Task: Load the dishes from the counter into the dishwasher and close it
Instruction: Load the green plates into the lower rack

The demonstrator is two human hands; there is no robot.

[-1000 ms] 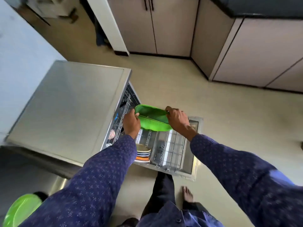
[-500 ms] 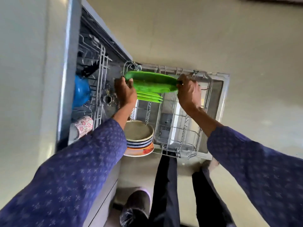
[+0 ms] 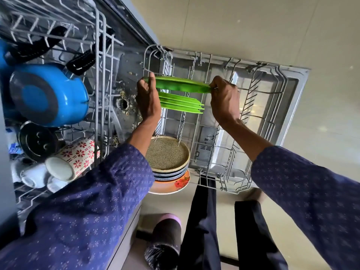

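blue pot [image 3: 48, 94] cut off at left edge, white cups [image 3: 35, 177] partly hidden

Head view, steeply down, near lower rack [image 3: 253, 117]

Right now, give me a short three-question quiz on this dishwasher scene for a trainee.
1. True or false: both hands hold the top green plate.
2. Which rack holds the blue pot: A) upper rack B) lower rack?
3. Fill in: green plates already slotted below the held one stand on ___.

Key: 1 true, left hand and right hand pinch its ends; 2 A; 3 edge, in the lower rack.
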